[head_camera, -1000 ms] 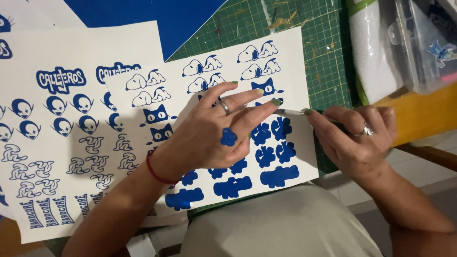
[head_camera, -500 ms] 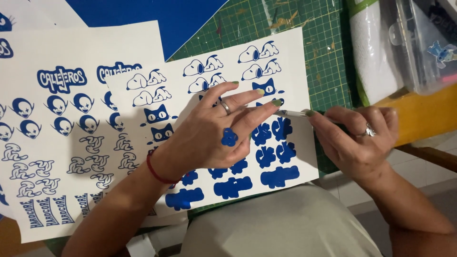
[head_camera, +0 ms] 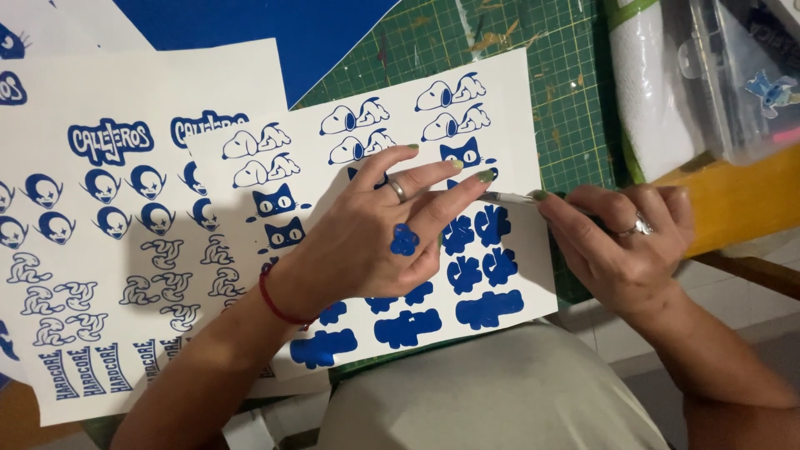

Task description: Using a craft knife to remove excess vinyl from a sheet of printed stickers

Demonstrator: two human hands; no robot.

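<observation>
My left hand (head_camera: 379,233) lies flat, fingers spread, on a white sticker sheet (head_camera: 517,108) printed with blue dogs, cat heads and blob shapes. A small blue vinyl scrap (head_camera: 404,240) sticks to the back of that hand. My right hand (head_camera: 621,246) grips a thin metal weeding tool (head_camera: 510,197), whose tip meets the sheet just beside my left fingertips. Both hands wear a ring, and a red cord circles the left wrist.
A second white sticker sheet (head_camera: 92,250) with blue lettering and figures lies to the left, partly under the first. A green cutting mat (head_camera: 517,33) and a blue sheet (head_camera: 275,25) lie beneath. A white roll (head_camera: 654,100) and a clear plastic box (head_camera: 742,75) stand at the right.
</observation>
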